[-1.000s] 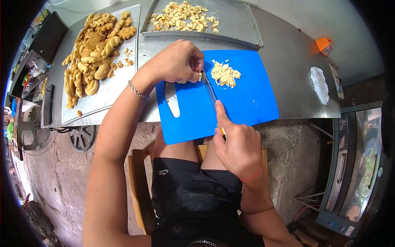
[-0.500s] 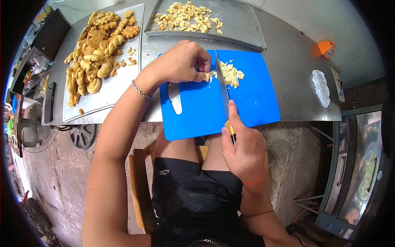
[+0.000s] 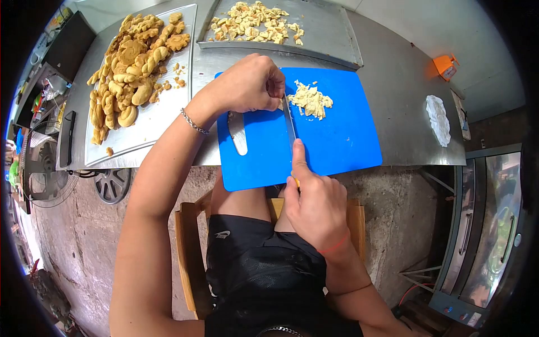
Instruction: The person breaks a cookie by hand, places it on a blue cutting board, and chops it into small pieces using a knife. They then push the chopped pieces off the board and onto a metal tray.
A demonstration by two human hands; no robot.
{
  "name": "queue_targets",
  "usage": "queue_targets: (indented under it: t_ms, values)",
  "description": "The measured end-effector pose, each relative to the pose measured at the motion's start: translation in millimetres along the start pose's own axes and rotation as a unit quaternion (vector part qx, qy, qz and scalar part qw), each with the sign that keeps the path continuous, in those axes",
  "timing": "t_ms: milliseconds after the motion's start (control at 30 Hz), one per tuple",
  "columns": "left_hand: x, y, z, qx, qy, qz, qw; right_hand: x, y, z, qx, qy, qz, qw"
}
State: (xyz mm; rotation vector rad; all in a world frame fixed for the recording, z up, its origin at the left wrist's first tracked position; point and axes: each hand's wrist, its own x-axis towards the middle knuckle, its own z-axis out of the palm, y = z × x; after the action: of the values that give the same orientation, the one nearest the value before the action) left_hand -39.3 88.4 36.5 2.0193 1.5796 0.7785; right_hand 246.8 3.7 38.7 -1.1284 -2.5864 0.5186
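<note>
On the blue cutting board [image 3: 337, 137] lies a small heap of chopped pale pieces [image 3: 313, 101]. My left hand [image 3: 255, 84] is closed over the board's upper left part, its fingertips pinching a small pale piece [image 3: 281, 105] that is mostly hidden. My right hand [image 3: 317, 205] is wrapped round the yellow handle of a knife [image 3: 289, 121], the index finger stretched along its back. The blade points away from me, its far end right beside my left fingertips, with the heap to its right.
Left of the board, a light tray [image 3: 160, 121] bears a pile of twisted and flower-shaped baked pieces [image 3: 132, 56]. Behind it, a metal tray [image 3: 331, 33] holds chopped pieces [image 3: 252, 22]. An orange object [image 3: 445, 67] and a crumpled white wrap [image 3: 438, 121] are at the right.
The knife and my right hand have moved left, the blade now close against my left fingertips. Chopped bits now lie to the blade's right. My left hand has barely moved.
</note>
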Motion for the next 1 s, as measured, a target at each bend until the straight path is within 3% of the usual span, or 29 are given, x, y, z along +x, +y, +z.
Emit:
queue_targets:
  t_ms: [100, 500, 800, 900, 1000]
  values:
    - [0.5, 0.7, -0.7, 0.002, -0.012, 0.004, 1.000, 14.8, -11.6, -6.3, -0.080, -0.077, 0.031, 0.993]
    - [0.0, -1.6, 2.6, 0.046, 0.031, 0.030, 0.998, -15.9, 2.0, -22.7, -0.052, -0.057, 0.000, 0.997]
    - [-2.9, 8.2, -12.4, -0.034, -0.022, 0.013, 0.999, 7.3, 9.2, -11.6, -0.053, -0.017, -0.004, 0.998]
    - [-4.4, 15.0, -15.8, -0.077, -0.005, -0.071, 0.994, 4.0, 15.0, -11.9, 0.003, -0.011, 0.011, 1.000]
    - [-0.5, 0.7, -7.4, -0.007, -0.009, -0.024, 1.000, -2.6, 19.8, -14.8, 0.021, 0.004, 0.028, 0.999]
